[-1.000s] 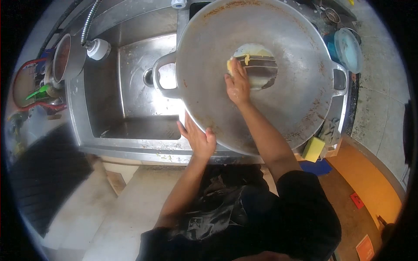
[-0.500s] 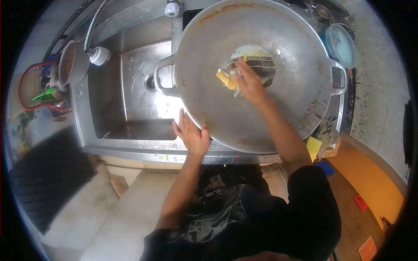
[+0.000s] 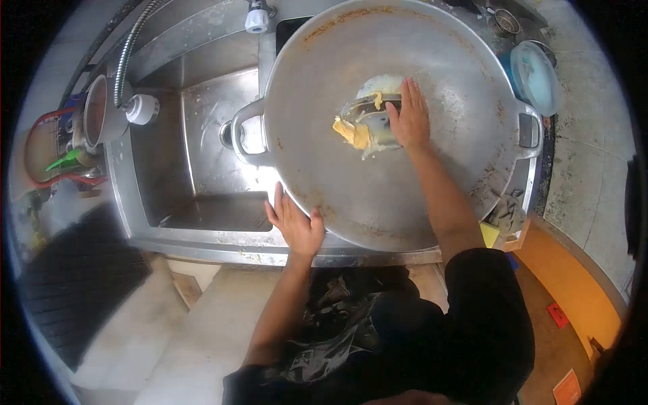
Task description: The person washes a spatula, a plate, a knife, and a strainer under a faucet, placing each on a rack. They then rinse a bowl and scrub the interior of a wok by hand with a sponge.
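A large metal wok (image 3: pixel 324 182) with two loop handles sits on the steel counter, its rim marked with brown stains. In its bottom lies a shallow pool of pale, shiny liquid (image 3: pixel 381 131), with a soft yellow lump (image 3: pixel 354 133) at its left side and a smaller yellow bit above. My right hand (image 3: pixel 413 118) is inside the wok at the right edge of the pool, fingers stretched out and close together, holding nothing visible. My left hand (image 3: pixel 297 226) rests against the wok's lower left rim, fingers apart.
Left of the wok is a steel sink (image 3: pixel 223 94) with a drain. A hose with a white spray head (image 3: pixel 142 109) and a white tap (image 3: pixel 257 20) hang above it. A blue tub (image 3: pixel 534 77) stands right of the wok; a grey cloth (image 3: pixel 507 212) lies at the lower right.
My right hand has moved right across the liquid, away from the yellow lump, and its fingers now point upward. My left hand stays at the rim. The view has shifted slightly.
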A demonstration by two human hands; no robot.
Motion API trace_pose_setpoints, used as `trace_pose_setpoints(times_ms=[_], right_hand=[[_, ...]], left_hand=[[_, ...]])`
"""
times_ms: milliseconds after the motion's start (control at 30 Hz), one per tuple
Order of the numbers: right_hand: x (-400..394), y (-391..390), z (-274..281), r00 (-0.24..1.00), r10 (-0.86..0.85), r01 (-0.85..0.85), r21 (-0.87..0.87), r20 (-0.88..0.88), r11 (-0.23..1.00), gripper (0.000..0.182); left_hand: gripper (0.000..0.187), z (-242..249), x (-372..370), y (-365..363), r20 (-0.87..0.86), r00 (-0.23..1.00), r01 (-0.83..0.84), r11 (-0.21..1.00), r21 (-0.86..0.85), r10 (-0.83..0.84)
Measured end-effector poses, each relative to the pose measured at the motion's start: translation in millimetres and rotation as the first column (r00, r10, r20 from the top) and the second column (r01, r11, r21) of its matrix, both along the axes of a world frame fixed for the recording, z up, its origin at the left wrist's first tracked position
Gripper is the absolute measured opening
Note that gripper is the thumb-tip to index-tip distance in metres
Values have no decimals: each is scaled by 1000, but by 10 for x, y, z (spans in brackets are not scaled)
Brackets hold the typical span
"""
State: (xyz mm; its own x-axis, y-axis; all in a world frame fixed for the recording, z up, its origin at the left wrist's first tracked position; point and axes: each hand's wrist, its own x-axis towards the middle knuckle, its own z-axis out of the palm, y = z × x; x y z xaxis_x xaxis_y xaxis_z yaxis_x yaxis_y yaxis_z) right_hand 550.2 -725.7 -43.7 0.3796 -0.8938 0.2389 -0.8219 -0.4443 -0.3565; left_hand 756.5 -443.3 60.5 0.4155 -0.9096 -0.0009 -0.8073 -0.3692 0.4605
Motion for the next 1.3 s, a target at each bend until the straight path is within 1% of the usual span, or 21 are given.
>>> trace_pose_setpoints(times_ms=[100, 200, 267, 400, 500, 533, 567, 667, 800, 867, 900, 967, 1000, 1067, 1100, 1167, 1200, 1267, 1300], right_hand=[[36, 54, 8, 1000, -5, 6, 49, -17, 999, 75], [77, 65, -29, 999, 35, -35, 8, -3, 999, 76], [118, 97, -27, 999, 34, -36, 79, 25, 996, 78], [182, 172, -16, 998, 61, -62, 62, 22, 996, 79], [222, 237, -2, 995, 92, -94, 46, 44, 995, 81], [242, 255, 4, 993, 95, -100, 73, 66, 992, 82], [262, 280, 6, 991, 97, -106, 102, 88, 989, 82], [336, 388, -7, 985, 124, -135, 91, 119, 987, 83], [503, 543, 37, 988, 122, -135, 146, 95, 980, 82], [572, 653, 52, 975, 155, -176, 124, 158, 977, 78], [614, 702, 49, 975, 155, -175, 123, 160, 977, 78], [686, 820, 52, 955, 157, -211, 204, 252, 956, 73], [707, 865, 46, 954, 158, -212, 200, 255, 957, 73], [745, 945, 49, 916, 145, -244, 232, 375, 942, 70], [754, 960, 83, 912, 152, -250, 223, 380, 942, 70], [727, 998, 147, 857, 147, -338, 325, 493, 883, 70], [692, 954, 182, 855, 152, -343, 321, 495, 883, 70], [566, 774, 263, 880, 61, -306, 464, 470, 831, 64], [516, 628, 265, 879, 71, -316, 463, 471, 828, 64]], left_hand=[[68, -7, -13, -11, -14, 1000, -17, 999, -29, 17], [68, -8, -6, -16, -12, 1000, -15, 1000, -17, 15], [68, 9, -4, -16, -18, 1000, -20, 1000, -11, 20], [69, -13, 4, -7, -12, 1000, -14, 1000, 2, 14], [70, -22, -1, -8, 5, 1000, -13, 999, -31, 13], [70, -24, 4, -19, 2, 1000, -12, 999, -33, 12], [69, -22, 10, -18, 4, 1000, -9, 1000, -19, 9], [69, -1, 7, -19, 6, 1000, -3, 1000, 1, 3], [68, 4, 1, -25, 4, 1000, 1, 1000, 0, -1], [68, -5, 13, -3, 5, 1000, 5, 1000, 9, -5], [69, -14, 17, -10, 5, 1000, 5, 1000, 8, -5], [69, -18, 16, -12, 7, 1000, 8, 1000, 5, -8], [69, -17, 19, -12, 7, 1000, 10, 1000, 2, -10], [69, -2, 13, -9, 8, 1000, 7, 1000, 1, -7], [69, -4, 13, -22, 7, 1000, 2, 1000, -1, -2], [69, 1, 17, -23, 10, 1000, 2, 1000, -4, -2], [69, 0, 15, -21, 6, 1000, 4, 1000, -2, -4], [66, -4, 7, -36, 9, 1000, -6, 1000, -22, 6], [65, -5, 5, -37, 9, 1000, -12, 999, -38, 13]])
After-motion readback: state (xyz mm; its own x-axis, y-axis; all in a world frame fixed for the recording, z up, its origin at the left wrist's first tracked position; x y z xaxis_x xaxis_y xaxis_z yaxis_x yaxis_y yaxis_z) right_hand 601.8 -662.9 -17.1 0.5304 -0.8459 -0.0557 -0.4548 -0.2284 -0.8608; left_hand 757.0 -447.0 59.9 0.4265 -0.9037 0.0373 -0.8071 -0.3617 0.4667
